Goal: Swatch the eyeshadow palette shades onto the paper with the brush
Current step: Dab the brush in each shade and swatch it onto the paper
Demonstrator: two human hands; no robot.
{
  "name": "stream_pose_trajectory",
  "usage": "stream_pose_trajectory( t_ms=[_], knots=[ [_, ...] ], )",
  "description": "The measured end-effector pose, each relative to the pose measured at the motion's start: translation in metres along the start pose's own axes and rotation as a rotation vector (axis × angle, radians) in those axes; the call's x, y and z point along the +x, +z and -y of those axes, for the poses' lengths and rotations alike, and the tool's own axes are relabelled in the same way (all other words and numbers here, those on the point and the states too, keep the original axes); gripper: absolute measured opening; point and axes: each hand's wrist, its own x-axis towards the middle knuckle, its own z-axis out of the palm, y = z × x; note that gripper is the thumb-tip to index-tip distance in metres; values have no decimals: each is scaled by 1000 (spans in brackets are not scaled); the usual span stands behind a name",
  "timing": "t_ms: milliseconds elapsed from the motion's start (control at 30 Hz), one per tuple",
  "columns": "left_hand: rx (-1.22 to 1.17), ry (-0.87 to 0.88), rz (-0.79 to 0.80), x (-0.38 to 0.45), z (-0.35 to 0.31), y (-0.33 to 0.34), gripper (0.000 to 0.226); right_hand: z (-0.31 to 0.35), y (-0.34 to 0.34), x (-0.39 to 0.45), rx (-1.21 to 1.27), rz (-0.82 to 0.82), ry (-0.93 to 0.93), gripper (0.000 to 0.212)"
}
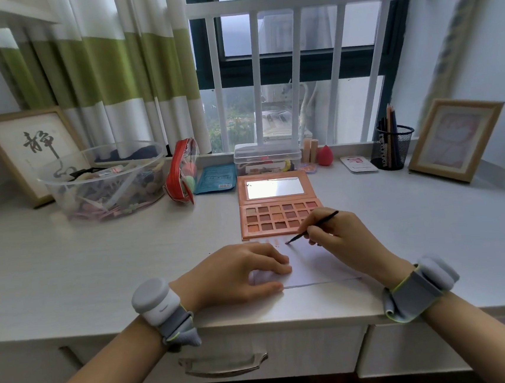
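Note:
An orange eyeshadow palette (278, 216) lies open on the desk, its mirror lid tilted back and rows of brown and orange shades showing. Just in front of it lies a white sheet of paper (311, 266) with several faint swatches along its far edge. My right hand (339, 238) grips a thin black brush (313, 227), whose tip touches the paper's far edge close to the palette. My left hand (240, 272) rests flat on the left part of the paper, fingers spread, holding nothing.
A clear bowl of small items (105, 180), a red pouch (181, 173), a blue packet (216, 179), a clear box (266, 157), a red sponge (325, 155) and a mesh pencil cup (392, 147) line the back. Framed pictures (455, 137) lean at both ends. A drawer handle (224, 363) sits below the desk edge.

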Motion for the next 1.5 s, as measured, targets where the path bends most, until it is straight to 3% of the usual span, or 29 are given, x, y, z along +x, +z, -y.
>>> stream_pose_trajectory(
  t_ms=[167, 333, 533, 1133, 1333, 1500],
  knots=[
    [1, -2, 6, 1, 0, 0, 35, 1, 0, 1, -73, -65, -121, 11],
    [0, -2, 3, 0, -1, -1, 37, -1, 1, 1, -163, 1, -214, 12],
    [-6, -6, 9, 0, -1, 0, 39, 1, 0, -2, -102, 67, -186, 16],
    [-5, -6, 4, 2, 0, 0, 39, -1, -2, -2, -67, 39, -114, 18],
    [94, 0, 20, 5, -3, -1, 43, -1, -11, 11, -40, -129, -118, 15],
    [155, 25, 11, 11, -8, 0, 39, -18, -22, 38, -25, -230, 49, 18]
  ],
)
